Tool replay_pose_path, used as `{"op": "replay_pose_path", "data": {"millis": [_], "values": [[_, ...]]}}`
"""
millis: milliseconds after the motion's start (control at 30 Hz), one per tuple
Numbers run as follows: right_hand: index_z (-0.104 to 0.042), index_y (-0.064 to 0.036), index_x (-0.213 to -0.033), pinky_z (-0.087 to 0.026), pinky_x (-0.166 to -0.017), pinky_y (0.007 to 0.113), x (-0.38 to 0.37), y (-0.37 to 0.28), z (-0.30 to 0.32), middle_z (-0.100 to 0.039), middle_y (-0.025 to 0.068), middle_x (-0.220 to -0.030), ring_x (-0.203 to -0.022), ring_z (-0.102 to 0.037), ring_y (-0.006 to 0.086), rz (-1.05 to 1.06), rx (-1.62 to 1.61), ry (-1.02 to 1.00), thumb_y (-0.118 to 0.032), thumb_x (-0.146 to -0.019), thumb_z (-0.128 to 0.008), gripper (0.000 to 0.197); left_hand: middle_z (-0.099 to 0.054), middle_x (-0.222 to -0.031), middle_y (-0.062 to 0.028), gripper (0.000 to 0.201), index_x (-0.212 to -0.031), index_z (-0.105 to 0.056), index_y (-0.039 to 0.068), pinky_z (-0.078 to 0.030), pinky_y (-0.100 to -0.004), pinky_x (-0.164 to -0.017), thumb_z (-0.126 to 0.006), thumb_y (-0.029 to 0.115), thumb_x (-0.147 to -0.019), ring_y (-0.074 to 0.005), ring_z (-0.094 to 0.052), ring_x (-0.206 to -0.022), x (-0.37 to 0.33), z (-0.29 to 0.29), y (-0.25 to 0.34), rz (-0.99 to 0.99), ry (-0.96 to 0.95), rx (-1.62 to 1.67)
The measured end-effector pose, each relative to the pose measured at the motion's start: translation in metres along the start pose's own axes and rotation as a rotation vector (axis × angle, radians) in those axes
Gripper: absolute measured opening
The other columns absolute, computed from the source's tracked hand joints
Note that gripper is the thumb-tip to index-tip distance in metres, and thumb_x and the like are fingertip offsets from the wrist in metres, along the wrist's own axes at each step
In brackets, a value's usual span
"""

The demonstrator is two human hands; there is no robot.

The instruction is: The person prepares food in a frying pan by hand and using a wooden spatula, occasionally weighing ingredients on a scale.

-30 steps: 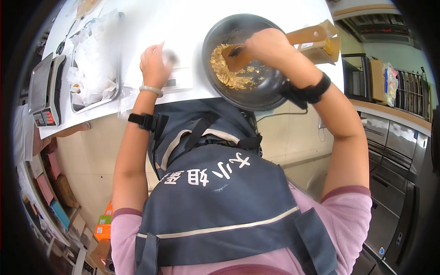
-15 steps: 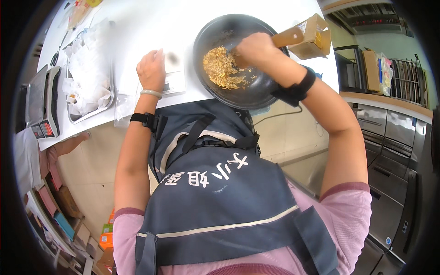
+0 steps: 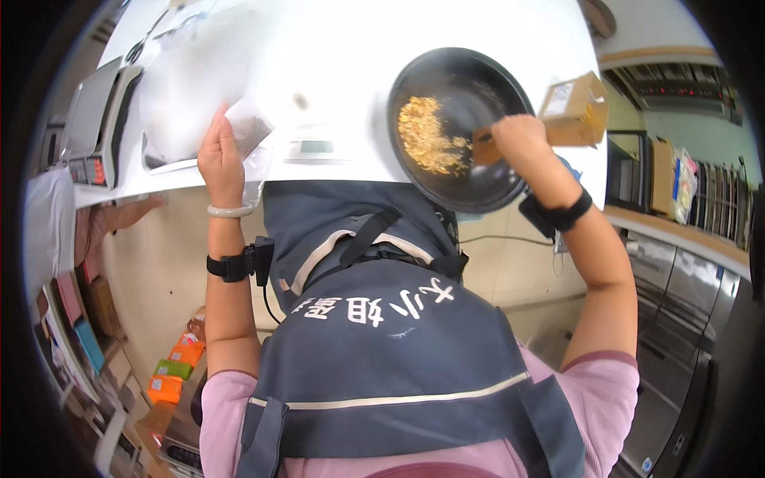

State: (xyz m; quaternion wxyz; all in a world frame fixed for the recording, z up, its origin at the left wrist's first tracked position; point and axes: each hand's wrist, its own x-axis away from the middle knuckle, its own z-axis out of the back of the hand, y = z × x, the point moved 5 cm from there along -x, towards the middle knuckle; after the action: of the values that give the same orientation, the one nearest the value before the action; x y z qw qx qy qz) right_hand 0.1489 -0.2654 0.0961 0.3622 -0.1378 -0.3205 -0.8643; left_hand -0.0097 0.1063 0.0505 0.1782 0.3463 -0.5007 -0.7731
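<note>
A black bowl (image 3: 460, 187) on the white table holds a heap of golden, crumbly flakes (image 3: 430, 135) along its left side. My right hand (image 3: 522, 143) is closed round the handle of a wooden spatula (image 3: 484, 150), its blade down in the bowl right of the flakes. My left hand (image 3: 221, 155) is raised at the near edge of a tray, fingers close together beside a thin whitish sheet (image 3: 253, 123), which it seems to pinch. White wrapping (image 3: 187, 95) over the tray is blurred. Between my hands lies a small white digital scale (image 3: 315, 149), a brownish blurred spot behind its display.
An opened cardboard box (image 3: 575, 110) stands right of the bowl. At the table's left edge is a larger weighing scale (image 3: 96, 119), with black-handled scissors (image 3: 135, 52) behind it. Another person's arm (image 3: 119, 213) shows at the left. Shelving with steel racks (image 3: 713, 191) stands at the right.
My left hand has moved left from beside the small scale to the tray, and the whitish sheet now shows at its fingers. My right hand has drawn the spatula rightward from the flakes.
</note>
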Motion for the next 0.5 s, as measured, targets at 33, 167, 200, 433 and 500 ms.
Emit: {"op": "replay_pose_path", "data": {"millis": [33,167,200,433,500], "values": [[-0.071,-0.0101,-0.074,-0.054,-0.061,0.033,0.000,-0.008,0.003,-0.068,0.0082,-0.074,-0.071,-0.068,0.0237,0.013,-0.016,0.001,-0.014,-0.077,-0.058,0.014,-0.065,-0.105,-0.0111,0.032,-0.116,-0.059,0.001,-0.044,-0.0239,-0.080,-0.045,0.021,-0.096,-0.0135,-0.058,-0.091,0.002,0.012,0.000,0.064,0.012,0.036],[-0.067,-0.0071,-0.069,-0.052,-0.061,0.036,0.012,-0.020,0.023,-0.065,0.0123,-0.072,-0.070,-0.066,0.0274,0.081,-0.110,0.207,-0.010,-0.073,-0.058,0.010,-0.065,-0.102,-0.0101,0.029,-0.108,-0.064,0.002,-0.045,-0.0264,-0.078,-0.049,0.023,-0.094,-0.0144,-0.058,-0.088,0.002,0.065,-0.026,0.154,0.109,-0.151],[-0.065,-0.0061,-0.071,-0.052,-0.062,0.038,0.015,-0.014,0.024,-0.064,0.0138,-0.073,-0.071,-0.065,0.0293,0.067,-0.175,0.238,-0.009,-0.073,-0.057,0.009,-0.065,-0.102,-0.0101,0.029,-0.108,-0.064,0.002,-0.045,-0.0264,-0.078,-0.049,0.023,-0.094,-0.0144,-0.058,-0.088,0.000,0.079,-0.034,0.142,0.143,-0.187],[-0.066,-0.0063,-0.082,-0.048,-0.066,0.045,0.034,0.047,-0.042,-0.063,0.0180,-0.076,-0.074,-0.062,0.0362,-0.262,-0.394,0.251,-0.023,-0.083,-0.054,0.021,-0.062,-0.072,-0.0097,0.029,-0.086,-0.068,-0.002,-0.045,-0.0290,-0.065,-0.062,0.026,-0.085,-0.0172,-0.055,-0.066,-0.040,0.184,-0.071,0.186,0.471,-0.418],[-0.067,-0.0071,-0.084,-0.048,-0.067,0.045,0.042,0.050,-0.065,-0.064,0.0182,-0.078,-0.075,-0.062,0.0362,-0.318,-0.450,0.225,-0.023,-0.084,-0.055,0.020,-0.062,-0.067,-0.0088,0.033,-0.082,-0.067,-0.004,-0.045,-0.0292,-0.061,-0.062,0.029,-0.086,-0.0141,-0.054,-0.061,-0.051,0.197,-0.086,0.147,0.495,-0.474]]}}
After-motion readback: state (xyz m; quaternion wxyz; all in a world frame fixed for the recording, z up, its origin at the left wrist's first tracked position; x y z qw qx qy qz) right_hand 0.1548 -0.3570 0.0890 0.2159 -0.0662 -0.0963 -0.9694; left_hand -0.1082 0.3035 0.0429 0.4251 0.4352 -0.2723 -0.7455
